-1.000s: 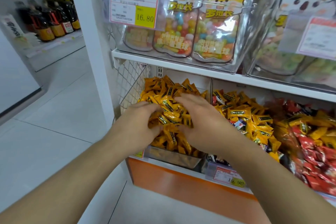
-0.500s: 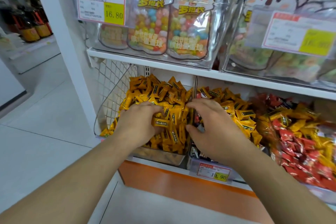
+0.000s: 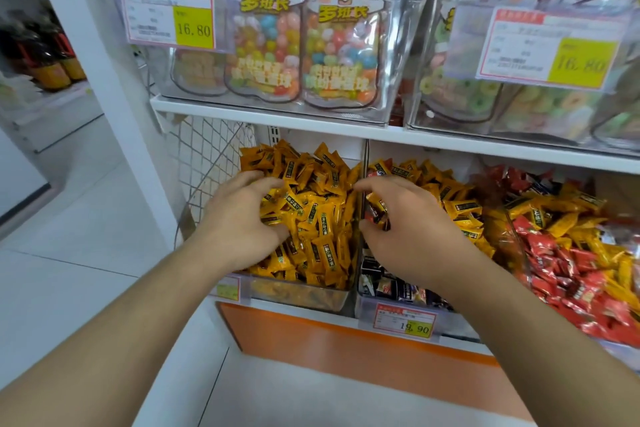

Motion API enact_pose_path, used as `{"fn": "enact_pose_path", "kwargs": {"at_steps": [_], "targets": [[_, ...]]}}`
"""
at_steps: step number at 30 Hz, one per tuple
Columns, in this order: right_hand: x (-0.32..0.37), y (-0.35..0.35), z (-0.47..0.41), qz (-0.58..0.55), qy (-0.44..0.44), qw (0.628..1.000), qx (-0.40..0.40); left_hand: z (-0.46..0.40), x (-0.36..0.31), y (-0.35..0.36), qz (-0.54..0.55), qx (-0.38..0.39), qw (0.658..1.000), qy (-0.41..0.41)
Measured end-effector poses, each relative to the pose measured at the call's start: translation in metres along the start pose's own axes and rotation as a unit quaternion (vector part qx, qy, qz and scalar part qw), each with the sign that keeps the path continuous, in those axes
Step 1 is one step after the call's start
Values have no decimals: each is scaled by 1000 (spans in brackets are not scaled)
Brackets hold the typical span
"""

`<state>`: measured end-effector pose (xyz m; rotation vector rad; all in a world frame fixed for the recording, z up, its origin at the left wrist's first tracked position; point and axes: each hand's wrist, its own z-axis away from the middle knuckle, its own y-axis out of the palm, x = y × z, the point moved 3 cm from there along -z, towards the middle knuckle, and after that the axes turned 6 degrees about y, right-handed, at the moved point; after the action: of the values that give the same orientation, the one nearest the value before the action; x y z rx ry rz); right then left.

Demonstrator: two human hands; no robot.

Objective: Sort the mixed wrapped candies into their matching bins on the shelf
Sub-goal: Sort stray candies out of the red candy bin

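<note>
Yellow wrapped candies (image 3: 311, 215) are filling the clear left bin (image 3: 304, 295), where the left hand (image 3: 242, 222) is resting with fingers spread. Just right of that bin's divider, the right hand (image 3: 405, 229) is pinching a dark-wrapped candy (image 3: 375, 217) over the mixed bin (image 3: 398, 314).

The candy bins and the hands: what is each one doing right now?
Left bin: heaped full of yellow candies.
Middle bin: mixed, yellow candies on top, dark ones at the front.
Right bin: red and yellow candies mixed.
Left hand: resting on the yellow heap, fingers curled into it.
Right hand: over the middle bin, fingers curled round a dark-wrapped candy.
</note>
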<state>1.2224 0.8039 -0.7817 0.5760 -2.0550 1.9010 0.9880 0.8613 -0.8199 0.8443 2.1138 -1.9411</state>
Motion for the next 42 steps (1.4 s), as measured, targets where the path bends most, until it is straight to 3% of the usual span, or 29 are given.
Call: {"fn": "enact_pose_path", "kwargs": {"at_steps": [6, 14, 20, 24, 28, 35, 42], "targets": [[-19, -23, 6, -26, 71, 997, -25, 1, -18, 41, -90, 164, 978, 87], [-53, -41, 37, -59, 144, 984, -81, -3, -24, 46, -74, 68, 989, 109], [-51, -41, 41, -67, 125, 986, -82, 2, -35, 47, -38, 80, 986, 144], [-48, -38, 38, -72, 118, 987, -87, -2, -18, 38, 27, -3, 996, 84], [-52, -36, 32, -69, 122, 987, -80, -8, 6, 24, -10, -80, 997, 13], [-62, -39, 23, -59, 133, 986, -76, -4, 4, 14, -10, -65, 998, 23], [-71, -51, 23, 15, 122, 989, -80, 2, -52, 10, 47, -51, 991, 115]]}}
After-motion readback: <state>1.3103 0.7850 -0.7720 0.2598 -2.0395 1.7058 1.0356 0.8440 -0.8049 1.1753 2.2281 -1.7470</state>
